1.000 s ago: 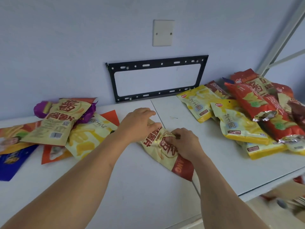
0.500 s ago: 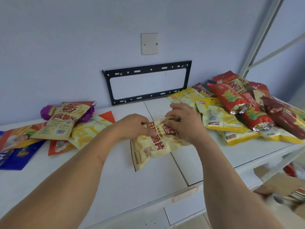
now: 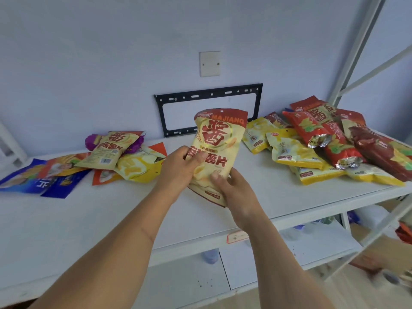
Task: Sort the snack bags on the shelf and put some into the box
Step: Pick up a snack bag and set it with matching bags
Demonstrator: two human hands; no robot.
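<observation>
A cream and red chip bag [image 3: 217,139] marked MAJIANG stands upright above the white shelf [image 3: 89,219], held in both hands. My left hand [image 3: 181,166] grips its left edge at mid height, thumb on the front. My right hand [image 3: 231,190] holds its lower right corner from below. A pile of yellow and red snack bags [image 3: 323,148] lies on the shelf at the right. A second group of bags [image 3: 116,157], cream, yellow, orange and blue, lies at the left. A brown cardboard box [image 3: 383,253] shows blurred at the lower right, below the shelf.
A black metal bracket [image 3: 208,97] and a white wall plate [image 3: 209,63] sit on the wall behind. Grey shelf uprights [image 3: 356,52] rise at the right. A lower shelf [image 3: 289,248] holds bottles and a white panel.
The bag was lying flat on the shelf under both hands. Both hands have lifted it and turned it upright, front toward me. The view has pulled back from the shelf.
</observation>
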